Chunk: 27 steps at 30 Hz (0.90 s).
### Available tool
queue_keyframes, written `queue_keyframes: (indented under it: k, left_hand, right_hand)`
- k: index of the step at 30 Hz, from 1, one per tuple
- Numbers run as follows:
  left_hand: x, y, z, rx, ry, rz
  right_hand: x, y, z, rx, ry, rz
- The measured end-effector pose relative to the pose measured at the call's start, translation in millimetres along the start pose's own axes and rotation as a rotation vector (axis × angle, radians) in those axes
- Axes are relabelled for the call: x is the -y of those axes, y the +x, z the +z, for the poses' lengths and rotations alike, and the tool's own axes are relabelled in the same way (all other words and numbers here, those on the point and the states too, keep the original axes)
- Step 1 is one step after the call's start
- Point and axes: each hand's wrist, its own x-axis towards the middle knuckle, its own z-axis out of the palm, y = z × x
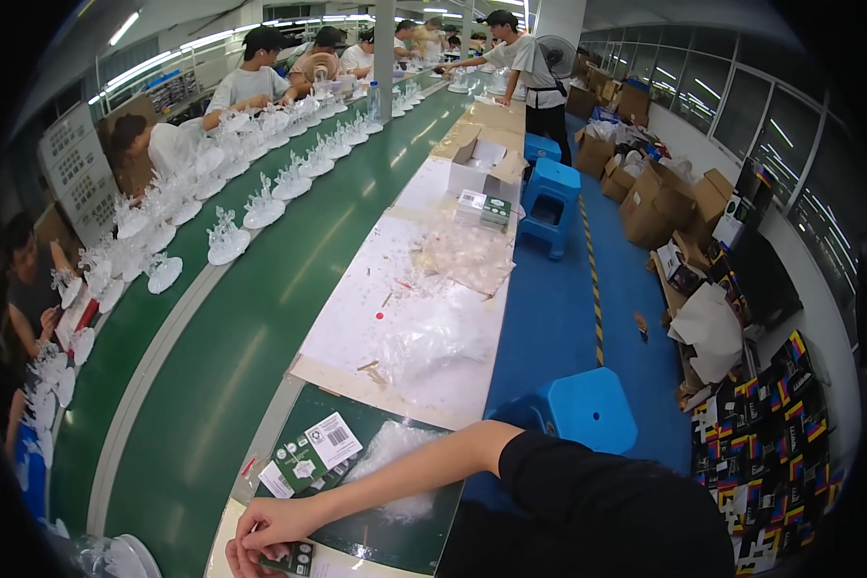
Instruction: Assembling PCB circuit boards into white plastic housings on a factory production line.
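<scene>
from the head view, i see the right hand (277,523) pinching a small dark green printed carton (300,559) at the near left corner of the table (405,545); whether the fingers bunched below belong to the left hand, or what it grips, i can't tell. this carton looks midway through handling, its far side hidden. just beyond, more green-and-white cartons (310,457) lie loose, seemingly still to be dealt with, beside crumpled clear plastic bags (395,474). clear figurines on white bases (227,243) line the green conveyor belt (231,385).
</scene>
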Motion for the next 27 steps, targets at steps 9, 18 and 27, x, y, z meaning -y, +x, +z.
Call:
queue_keyframes:
  k: [9,18,27]
  left_hand:
    - [9.4,-8.0,-5.4,0.043,0.109,0.037]
    - [-11.4,-33.7,55.7,0.218,-0.145,-0.049]
    - [12.7,-4.3,30.1,0.093,0.036,0.062]
  right_hand:
    - [3.3,1.7,-4.4,-0.153,0.105,0.084]
    - [16.3,-10.9,-5.1,-0.029,0.154,0.151]
    - [16.1,-1.9,-12.0,-0.156,-0.191,0.125]
